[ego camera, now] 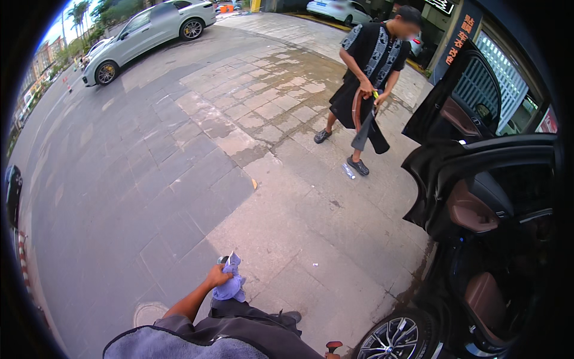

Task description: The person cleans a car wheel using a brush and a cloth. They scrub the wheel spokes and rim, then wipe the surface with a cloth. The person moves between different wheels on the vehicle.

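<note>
My left hand (219,274) is closed around a bunched purple cloth (231,287), which hangs beside my dark trousers. A small dark, roundish object (222,260) shows just above that hand; I cannot tell what it is. At the bottom edge, only a sliver of my right hand (332,356) shows, around a red and black object (333,345), perhaps a tool handle. To its right are the wheel (390,343) and open doors (484,197) of a black car. A grey towel (179,343) lies across my front.
A co-worker (374,67) stands ahead, holding dark and brown strip-like pieces (357,110). A plastic bottle (348,171) lies by their shoe. The stone paving (287,211) is partly wet. A light-coloured SUV (150,38) stands at upper left, and a white car (341,10) farther back.
</note>
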A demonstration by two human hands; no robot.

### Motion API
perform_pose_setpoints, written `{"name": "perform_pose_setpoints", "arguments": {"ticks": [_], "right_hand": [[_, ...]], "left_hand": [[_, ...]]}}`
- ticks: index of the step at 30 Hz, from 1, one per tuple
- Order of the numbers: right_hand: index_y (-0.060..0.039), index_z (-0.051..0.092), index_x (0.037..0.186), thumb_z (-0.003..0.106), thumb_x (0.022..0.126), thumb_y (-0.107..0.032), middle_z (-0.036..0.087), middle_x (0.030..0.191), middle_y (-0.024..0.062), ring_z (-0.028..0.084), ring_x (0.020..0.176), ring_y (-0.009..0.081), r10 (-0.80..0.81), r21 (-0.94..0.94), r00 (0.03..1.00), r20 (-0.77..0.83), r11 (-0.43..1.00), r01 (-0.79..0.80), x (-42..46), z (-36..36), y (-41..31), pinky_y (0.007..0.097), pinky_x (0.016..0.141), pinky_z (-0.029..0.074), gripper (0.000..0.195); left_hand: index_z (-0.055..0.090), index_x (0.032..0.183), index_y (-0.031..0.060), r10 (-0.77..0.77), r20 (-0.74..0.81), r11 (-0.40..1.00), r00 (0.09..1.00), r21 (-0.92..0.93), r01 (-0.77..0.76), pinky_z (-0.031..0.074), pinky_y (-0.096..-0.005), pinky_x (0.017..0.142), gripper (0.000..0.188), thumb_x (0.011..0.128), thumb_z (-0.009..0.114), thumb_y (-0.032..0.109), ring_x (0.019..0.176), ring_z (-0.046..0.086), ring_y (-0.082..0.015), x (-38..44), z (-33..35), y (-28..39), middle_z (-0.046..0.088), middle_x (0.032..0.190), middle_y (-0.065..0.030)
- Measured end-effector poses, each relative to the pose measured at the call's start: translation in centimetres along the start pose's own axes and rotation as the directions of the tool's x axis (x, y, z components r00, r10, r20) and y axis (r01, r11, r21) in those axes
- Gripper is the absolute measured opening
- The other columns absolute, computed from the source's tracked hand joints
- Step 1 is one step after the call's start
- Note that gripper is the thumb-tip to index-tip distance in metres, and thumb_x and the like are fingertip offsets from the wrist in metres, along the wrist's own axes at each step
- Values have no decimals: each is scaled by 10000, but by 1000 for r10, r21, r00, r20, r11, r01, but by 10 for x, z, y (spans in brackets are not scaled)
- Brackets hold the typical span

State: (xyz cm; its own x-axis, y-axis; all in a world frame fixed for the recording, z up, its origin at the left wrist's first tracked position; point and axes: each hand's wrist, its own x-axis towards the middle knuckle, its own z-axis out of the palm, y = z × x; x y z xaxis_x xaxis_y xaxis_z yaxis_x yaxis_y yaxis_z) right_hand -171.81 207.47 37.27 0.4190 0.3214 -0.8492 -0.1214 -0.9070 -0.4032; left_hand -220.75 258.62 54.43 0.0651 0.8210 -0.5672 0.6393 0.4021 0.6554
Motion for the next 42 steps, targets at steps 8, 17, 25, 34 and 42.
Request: {"name": "perform_pose_setpoints", "arguments": {"ticks": [8,17,25,34,42], "right_hand": [[45,644,806,602,899,-320,602,603,128,583,457,269,-143,-423,989,24,895,140,15,158,-287,410,432,470,380],[51,666,973,591,918,-386,654,708,201,637,515,391,-231,-578,954,190,760,299,25,248,-489,526,429,501,447],[52,625,840,598,887,-350,613,651,165,605,500,334,-165,-707,944,287,628,325,127,327,-701,489,436,468,405],[52,580,692,607,852,-309,567,587,123,569,482,270,-313,-608,938,149,719,336,227,316,-1014,447,443,430,397],[142,587,800,630,843,-301,579,595,176,585,484,295,-570,-515,813,120,665,542,285,330,-1275,487,468,452,447]], "left_hand": [[708,1045,6,-436,-190,878,880,-305,369,545,-365,813,480,703,739,342,900,699,-264,-24,-170,-205,726,956,-170],[660,1194,96,-725,-48,658,687,245,712,523,-385,906,669,684,741,522,1140,618,-327,-1,-280,-292,650,1219,-166],[683,1179,141,-723,6,598,691,507,621,417,-417,1029,558,785,619,531,1165,615,-283,107,-283,-209,655,1241,-87],[717,1037,46,-420,144,815,896,493,303,489,-437,938,491,753,628,435,1005,670,-293,322,-303,11,708,1086,-120],[684,1176,131,-489,153,865,859,215,454,510,-416,916,628,700,705,539,1101,646,-303,578,-313,77,669,1195,-133]]}}
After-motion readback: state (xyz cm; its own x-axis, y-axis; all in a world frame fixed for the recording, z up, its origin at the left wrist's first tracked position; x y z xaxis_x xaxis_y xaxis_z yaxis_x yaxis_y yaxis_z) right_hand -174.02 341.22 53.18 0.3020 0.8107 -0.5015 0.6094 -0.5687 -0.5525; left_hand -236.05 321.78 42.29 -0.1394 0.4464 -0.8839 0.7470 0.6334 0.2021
